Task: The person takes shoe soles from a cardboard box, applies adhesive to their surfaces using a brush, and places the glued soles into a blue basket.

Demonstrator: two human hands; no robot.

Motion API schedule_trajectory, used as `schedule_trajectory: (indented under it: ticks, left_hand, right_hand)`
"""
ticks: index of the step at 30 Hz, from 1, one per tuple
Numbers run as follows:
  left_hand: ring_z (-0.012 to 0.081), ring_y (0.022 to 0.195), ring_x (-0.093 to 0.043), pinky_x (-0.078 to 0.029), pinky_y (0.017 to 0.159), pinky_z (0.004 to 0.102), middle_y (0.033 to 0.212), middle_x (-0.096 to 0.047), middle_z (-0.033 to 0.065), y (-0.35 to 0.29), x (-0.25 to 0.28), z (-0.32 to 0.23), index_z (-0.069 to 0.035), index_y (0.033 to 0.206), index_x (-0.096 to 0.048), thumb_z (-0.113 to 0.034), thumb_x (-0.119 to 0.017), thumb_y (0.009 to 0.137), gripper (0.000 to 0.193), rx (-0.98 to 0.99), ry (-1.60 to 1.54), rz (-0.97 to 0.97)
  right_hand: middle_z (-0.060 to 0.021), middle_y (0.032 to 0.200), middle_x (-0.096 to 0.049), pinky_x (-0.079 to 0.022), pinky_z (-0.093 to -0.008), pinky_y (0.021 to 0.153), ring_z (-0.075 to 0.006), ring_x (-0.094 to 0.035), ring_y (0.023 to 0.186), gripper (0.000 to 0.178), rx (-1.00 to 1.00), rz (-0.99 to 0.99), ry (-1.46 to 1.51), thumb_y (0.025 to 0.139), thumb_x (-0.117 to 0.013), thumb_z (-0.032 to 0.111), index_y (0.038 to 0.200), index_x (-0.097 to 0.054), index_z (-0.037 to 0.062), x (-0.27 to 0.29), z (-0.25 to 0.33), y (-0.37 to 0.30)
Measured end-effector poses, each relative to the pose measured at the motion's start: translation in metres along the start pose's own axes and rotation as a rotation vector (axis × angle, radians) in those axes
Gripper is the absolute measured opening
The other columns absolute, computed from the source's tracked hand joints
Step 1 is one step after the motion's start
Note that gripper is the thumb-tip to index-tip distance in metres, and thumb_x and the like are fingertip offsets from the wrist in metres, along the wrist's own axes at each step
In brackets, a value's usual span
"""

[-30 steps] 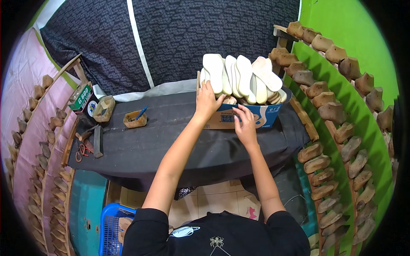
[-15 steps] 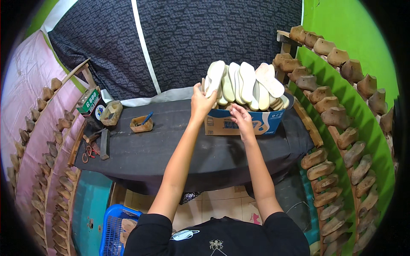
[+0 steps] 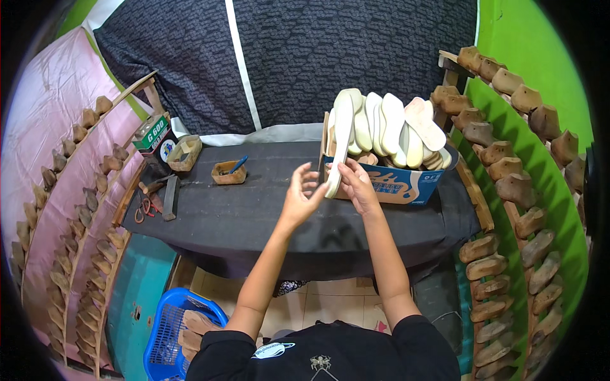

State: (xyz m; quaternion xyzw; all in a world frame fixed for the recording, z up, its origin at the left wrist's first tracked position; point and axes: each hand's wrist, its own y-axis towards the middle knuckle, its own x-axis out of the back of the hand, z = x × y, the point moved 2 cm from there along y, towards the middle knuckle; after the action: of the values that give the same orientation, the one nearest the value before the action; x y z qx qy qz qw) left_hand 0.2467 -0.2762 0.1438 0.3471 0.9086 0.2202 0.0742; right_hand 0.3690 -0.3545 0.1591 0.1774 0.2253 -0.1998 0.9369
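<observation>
A long cream-white shoe insole (image 3: 344, 130) stands tilted in front of the box, its lower end between my hands. My right hand (image 3: 359, 189) is closed on its right edge near that end. My left hand (image 3: 300, 198) is open on the other side, fingers spread and the thumb side close to the insole's tip; whether it touches cannot be made out. Behind, a blue and brown cardboard box (image 3: 416, 189) is packed with upright white insoles (image 3: 393, 120) and some brownish ones.
On the black-covered table (image 3: 267, 216) sit a small tray (image 3: 229, 173) with a blue-handled tool, another tray (image 3: 184, 153), a green-labelled tin (image 3: 154, 136), a dark block (image 3: 170, 198) and red-handled pincers (image 3: 147, 206). Racks of wooden shoe lasts (image 3: 502, 152) flank both sides. A blue basket (image 3: 166, 324) stands below.
The insole has come forward from the box's left end, toward me. My left hand has lowered and opened; my right hand now grips the insole. The view has shifted slightly left.
</observation>
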Motion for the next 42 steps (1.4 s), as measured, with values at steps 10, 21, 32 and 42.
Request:
schedule_trajectory:
  ticks: [10,21,32,42]
  left_hand:
    - [0.0237,0.103,-0.047,-0.039,0.087,0.0358,0.115,-0.047,0.0137,0.013,0.145,-0.020,0.000,0.117,-0.038,-0.035,-0.040,0.084,0.048,0.279,-0.845,-0.181]
    - [0.0210,0.094,-0.052,-0.044,0.081,0.0325,0.101,-0.052,0.0122,-0.005,0.262,0.037,-0.002,0.108,-0.044,-0.036,-0.048,0.082,0.043,0.502,-0.619,-0.232]
    - [0.0128,0.087,-0.055,-0.044,0.078,0.0261,0.096,-0.058,0.0057,-0.012,0.351,0.108,-0.001,0.106,-0.051,-0.019,-0.049,0.083,0.029,0.659,-0.277,-0.277]
    - [0.0118,0.084,-0.057,-0.045,0.076,0.0235,0.094,-0.058,0.0052,-0.006,0.385,0.141,-0.001,0.105,-0.052,-0.018,-0.051,0.083,0.028,0.744,-0.193,-0.223]
  right_hand:
    - [-0.0100,0.101,-0.051,-0.043,-0.0255,0.078,-0.0138,-0.052,0.088,0.056,0.090,0.264,-0.500,0.071,-0.067,0.019,0.115,-0.039,-0.0006,-0.035,-0.044,0.007]
    - [-0.0096,0.107,-0.048,-0.042,-0.0361,0.080,-0.0275,-0.047,0.098,0.058,0.370,0.517,-1.356,0.064,-0.065,0.023,0.115,-0.042,0.0089,-0.069,-0.108,0.036]
    - [-0.0118,0.106,-0.048,-0.041,-0.0369,0.082,-0.0289,-0.046,0.099,0.057,0.184,0.791,-1.434,0.065,-0.065,0.022,0.115,-0.042,0.0061,-0.111,-0.194,0.098]
    - [-0.0101,0.099,-0.048,-0.043,-0.0258,0.062,-0.0139,-0.050,0.074,0.037,0.315,0.085,-0.969,0.075,-0.059,0.018,0.107,-0.046,0.0035,-0.114,-0.224,0.171]
